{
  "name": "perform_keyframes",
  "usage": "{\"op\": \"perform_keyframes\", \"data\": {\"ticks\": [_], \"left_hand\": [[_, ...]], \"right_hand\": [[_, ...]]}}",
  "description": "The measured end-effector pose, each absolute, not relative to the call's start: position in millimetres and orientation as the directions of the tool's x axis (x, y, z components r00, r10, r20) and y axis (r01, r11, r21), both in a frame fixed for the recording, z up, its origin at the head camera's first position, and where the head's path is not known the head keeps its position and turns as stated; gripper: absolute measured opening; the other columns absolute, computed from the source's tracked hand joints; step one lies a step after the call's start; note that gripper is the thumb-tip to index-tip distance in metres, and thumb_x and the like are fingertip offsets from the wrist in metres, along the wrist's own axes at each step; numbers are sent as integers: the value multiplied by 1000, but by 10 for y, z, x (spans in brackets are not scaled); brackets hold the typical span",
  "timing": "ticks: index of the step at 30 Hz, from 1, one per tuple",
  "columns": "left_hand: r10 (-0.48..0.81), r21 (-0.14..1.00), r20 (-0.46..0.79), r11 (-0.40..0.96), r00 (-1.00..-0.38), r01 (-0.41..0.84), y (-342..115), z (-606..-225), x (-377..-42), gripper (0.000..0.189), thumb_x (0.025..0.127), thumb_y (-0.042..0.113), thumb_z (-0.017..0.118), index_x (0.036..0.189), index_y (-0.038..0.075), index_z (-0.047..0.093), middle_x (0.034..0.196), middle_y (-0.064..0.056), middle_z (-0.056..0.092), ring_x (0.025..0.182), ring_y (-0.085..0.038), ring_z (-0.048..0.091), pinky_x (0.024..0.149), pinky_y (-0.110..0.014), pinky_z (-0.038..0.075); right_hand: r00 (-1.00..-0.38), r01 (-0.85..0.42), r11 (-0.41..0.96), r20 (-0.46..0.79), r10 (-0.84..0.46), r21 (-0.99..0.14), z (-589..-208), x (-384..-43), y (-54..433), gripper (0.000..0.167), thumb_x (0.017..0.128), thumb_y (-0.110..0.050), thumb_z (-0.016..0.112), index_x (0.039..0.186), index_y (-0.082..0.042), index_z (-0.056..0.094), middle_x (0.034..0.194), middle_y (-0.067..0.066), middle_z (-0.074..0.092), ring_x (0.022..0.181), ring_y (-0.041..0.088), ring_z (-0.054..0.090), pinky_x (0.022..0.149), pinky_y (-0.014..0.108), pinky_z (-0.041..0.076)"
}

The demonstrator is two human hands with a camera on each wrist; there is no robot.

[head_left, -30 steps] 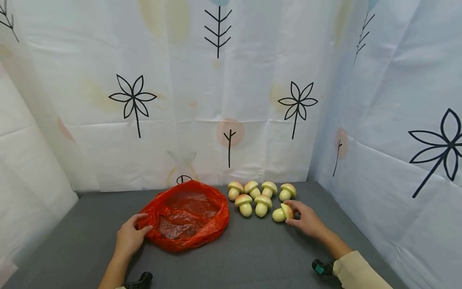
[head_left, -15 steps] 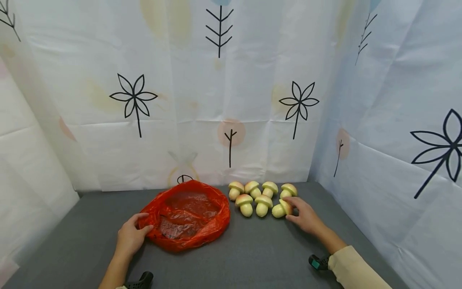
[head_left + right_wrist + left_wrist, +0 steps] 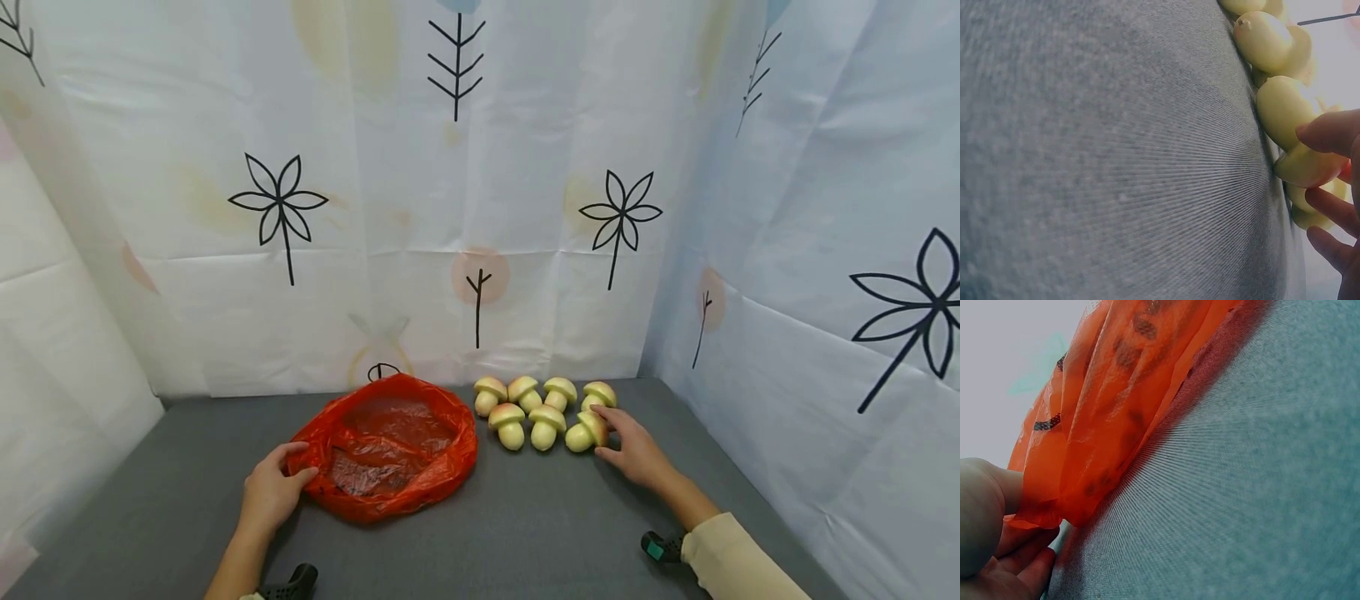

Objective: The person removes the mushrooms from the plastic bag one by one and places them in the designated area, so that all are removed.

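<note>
On the left, my left hand (image 3: 272, 490) pinches the rim of a red plastic bag (image 3: 318, 492), its thumb inside the bag's edge and fingertips behind in the left wrist view. The bag (image 3: 1104, 425) stands with its mouth spread wide toward me. To the right, my right hand (image 3: 633, 450) has thumb and fingers around the cap of a toy mushroom (image 3: 587, 433), which lies on its side on the table. Its pale stem (image 3: 1285, 109) points left, toward the neighbouring mushrooms; part of the cap is hidden by the fingers.
Several more toy mushrooms (image 3: 547, 427) stand close together in two rows right of the bag. One mushroom (image 3: 600, 392) sits just behind the held one. Patterned white cloth (image 3: 525, 317) walls in the grey tabletop (image 3: 487, 533) at back and sides.
My right hand has shifted the mushroom slightly back, so it now lies close to the one behind it and level with the front row. The left hand and bag have stayed put.
</note>
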State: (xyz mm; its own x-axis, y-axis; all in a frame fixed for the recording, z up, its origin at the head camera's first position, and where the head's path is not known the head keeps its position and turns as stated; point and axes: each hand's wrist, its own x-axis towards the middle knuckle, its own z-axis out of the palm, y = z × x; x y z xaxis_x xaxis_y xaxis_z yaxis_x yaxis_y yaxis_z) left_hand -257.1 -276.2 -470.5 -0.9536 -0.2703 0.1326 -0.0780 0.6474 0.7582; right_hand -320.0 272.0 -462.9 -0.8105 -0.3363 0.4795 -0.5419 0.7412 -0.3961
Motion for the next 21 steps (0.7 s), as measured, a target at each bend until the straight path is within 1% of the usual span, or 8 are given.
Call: {"op": "perform_keyframes", "data": {"ticks": [2,5,9,13,17,21], "left_hand": [[-270,757,134,649,-953,-78,-2770,-4707,-2580,47,90,18,68,131,1,53,136,-34,47,120,-51,43,94,-65,35],[-267,752,137,654,-954,-75,-2782,-4708,-2587,47,90,18,68,131,1,53,135,-34,46,120,-51,43,94,-65,35],[-257,739,147,671,-955,-66,-2813,-4703,-2571,47,90,18,69,131,1,53,135,-34,46,119,-52,43,94,-65,34],[-242,720,170,693,-955,-47,-2855,-4696,-2549,46,89,19,69,129,0,54,134,-35,48,117,-52,45,92,-65,36],[-243,728,192,685,-951,-28,-2874,-4694,-2528,49,92,29,67,130,1,55,132,-33,50,115,-49,47,91,-63,38],[-312,787,238,617,-920,-6,-2861,-4697,-2500,52,94,42,61,131,6,56,132,-26,54,116,-42,53,91,-57,44]], "right_hand": [[-828,-522,747,456,-327,-412,-4629,-3187,2718,75,78,-1,80,143,-3,44,131,22,51,103,36,60,82,53,49],[-842,-500,758,438,-314,-418,-4626,-3165,2715,76,79,-4,79,145,-3,40,134,23,49,107,38,58,84,54,48],[-852,-476,775,435,-290,-416,-4623,-3142,2730,73,81,-7,78,144,-1,41,137,26,46,111,41,55,87,58,45],[-855,-466,778,440,-273,-422,-4634,-3098,2793,69,82,-7,77,142,0,44,137,28,46,112,44,55,89,59,43],[-856,-456,784,448,-258,-421,-4669,-3046,2918,63,84,-10,75,139,2,46,134,30,48,111,46,54,90,60,42],[-873,-420,809,426,-237,-411,-4702,-3018,3064,60,89,-16,71,139,5,46,133,32,49,115,49,50,92,63,38]]}}
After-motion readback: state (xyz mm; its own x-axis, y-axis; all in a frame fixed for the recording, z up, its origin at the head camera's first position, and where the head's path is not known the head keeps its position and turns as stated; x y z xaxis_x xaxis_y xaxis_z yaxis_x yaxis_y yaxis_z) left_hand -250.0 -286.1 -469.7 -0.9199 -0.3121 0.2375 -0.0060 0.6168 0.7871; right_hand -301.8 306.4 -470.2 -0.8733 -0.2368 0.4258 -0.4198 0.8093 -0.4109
